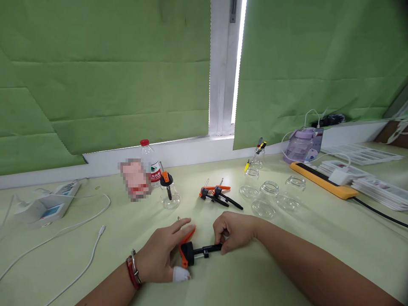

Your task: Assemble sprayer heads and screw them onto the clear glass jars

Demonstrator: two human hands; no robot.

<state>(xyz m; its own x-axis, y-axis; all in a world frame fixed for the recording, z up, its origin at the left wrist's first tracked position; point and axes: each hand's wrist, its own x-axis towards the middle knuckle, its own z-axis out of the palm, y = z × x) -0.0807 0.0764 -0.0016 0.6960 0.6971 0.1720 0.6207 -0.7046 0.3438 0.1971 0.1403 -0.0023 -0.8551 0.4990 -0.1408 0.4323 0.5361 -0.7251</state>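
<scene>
My left hand (pixel 159 253), with white tape on the thumb, curls around the orange lever end of a black-and-orange bottle stopper (pixel 188 254). The stopper lies sideways just above or on the table, its black tube pointing right. At the tube's far end, my right hand (pixel 234 231) pinches the tip between thumb and fingers. Beyond my hands, two similar stoppers (pixel 219 196) rest on the table. A glass bottle (pixel 171 203) to their left stands with another such stopper in its mouth. Several open glass bottles (pixel 264 204) stand to the right.
Screwdrivers (pixel 259 147) stick out of a glass bottle at the back. A water bottle (pixel 149 163) stands at back left, beside a blurred pink item (pixel 134 176). White cables (pixel 92 255) and a power strip (pixel 57 204) lie left; an orange power strip (pixel 321 180) and stacked sheets (pixel 379 191) right.
</scene>
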